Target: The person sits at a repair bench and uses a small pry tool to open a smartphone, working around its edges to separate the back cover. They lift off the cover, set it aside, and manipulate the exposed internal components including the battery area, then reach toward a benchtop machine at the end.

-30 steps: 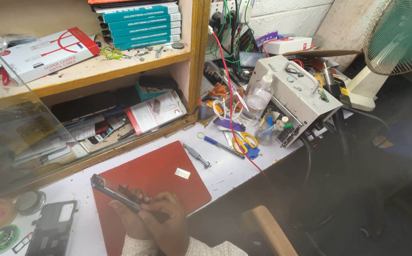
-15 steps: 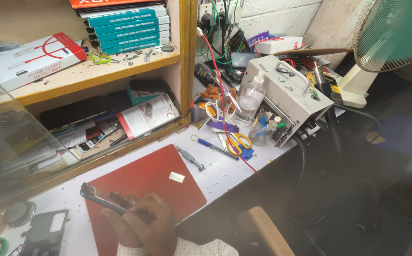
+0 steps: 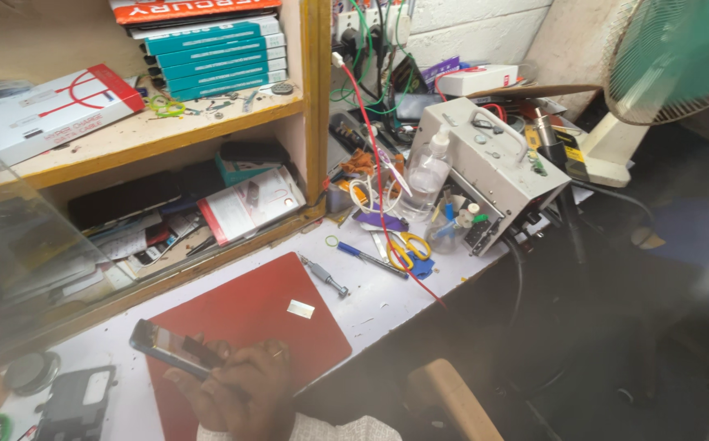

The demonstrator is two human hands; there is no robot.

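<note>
A dark phone (image 3: 165, 346) is held tilted over the red mat (image 3: 248, 314) at the near edge of the white bench. My left hand (image 3: 195, 398) grips it from below, fingers curled under its lower end. My right hand (image 3: 258, 371) lies over the left, with its fingers on the phone's near end. A ring shows on one finger. The two hands overlap, so the exact grip of each is partly hidden. A small white scrap (image 3: 300, 309) rests on the mat to the right of the hands.
A screwdriver (image 3: 324, 276), a blue pen (image 3: 371, 259) and yellow-handled scissors (image 3: 407, 245) lie beyond the mat. A grey power unit (image 3: 493, 163), a clear bottle (image 3: 428, 175) and tangled wires stand at the right. Wooden shelves (image 3: 313, 98) hold boxes. A black phone part (image 3: 77, 400) lies left. A fan (image 3: 673, 57) stands far right.
The view has shifted slightly, so the bench items sit a little higher and further left in the frame. My hands keep the same hold on the phone over the mat.
</note>
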